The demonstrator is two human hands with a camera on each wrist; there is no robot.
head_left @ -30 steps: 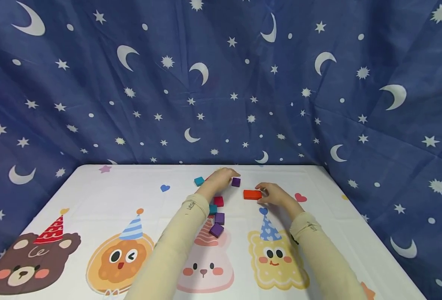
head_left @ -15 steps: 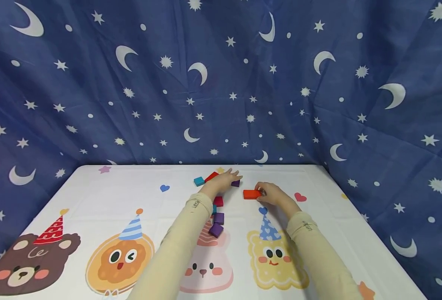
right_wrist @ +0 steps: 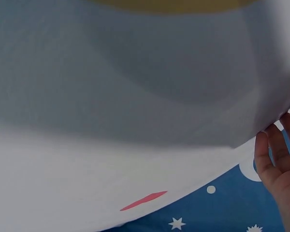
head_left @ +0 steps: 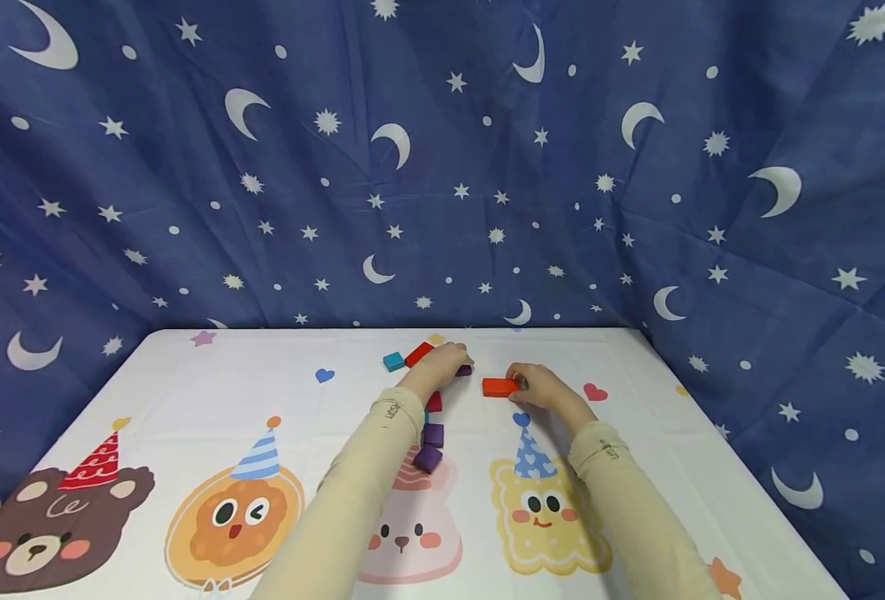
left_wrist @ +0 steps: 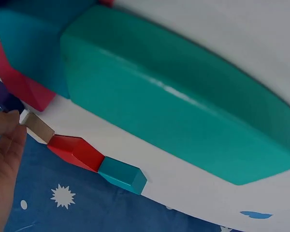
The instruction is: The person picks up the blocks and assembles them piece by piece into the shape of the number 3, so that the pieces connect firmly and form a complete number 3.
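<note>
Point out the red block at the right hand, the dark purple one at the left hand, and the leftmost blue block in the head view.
Red block (head_left: pixel 498 388): head view, uncovered part.
Dark purple block (left_wrist: pixel 7 98): left wrist view, visible side.
Leftmost blue block (head_left: pixel 393 360): head view, top face.

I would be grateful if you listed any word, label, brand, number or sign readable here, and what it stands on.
Left cuff: dark lettering, too small to read.
Right cuff: dark lettering, too small to read.
Blocks, tablecloth, curtain: no writing visible.
</note>
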